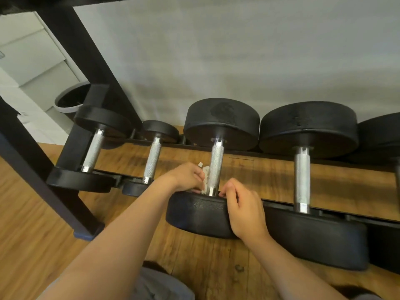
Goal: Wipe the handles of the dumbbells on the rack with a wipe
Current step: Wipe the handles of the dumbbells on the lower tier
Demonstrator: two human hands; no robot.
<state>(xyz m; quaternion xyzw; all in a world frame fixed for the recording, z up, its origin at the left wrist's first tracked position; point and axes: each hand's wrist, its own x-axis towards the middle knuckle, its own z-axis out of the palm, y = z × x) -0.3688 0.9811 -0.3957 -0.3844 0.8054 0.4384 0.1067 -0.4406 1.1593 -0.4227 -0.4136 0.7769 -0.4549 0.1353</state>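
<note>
Left hand (pixel 186 177) pinches the limp wipe (pixel 205 178) at the handle's (pixel 217 161) nine o'clock; right hand (pixel 244 211), fingers curled at five, hold unclear; knurling likely snags.

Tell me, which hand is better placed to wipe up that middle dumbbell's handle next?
The left hand: it holds the wipe against the handle. The right hand only rests on the near weight.

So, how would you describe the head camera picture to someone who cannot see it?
A person's left hand holds a white wipe against the knurled steel handle of the middle dumbbell on a low black rack. The right hand, fingers curled, rests on that dumbbell's near weight. More dumbbells sit either side.
</note>
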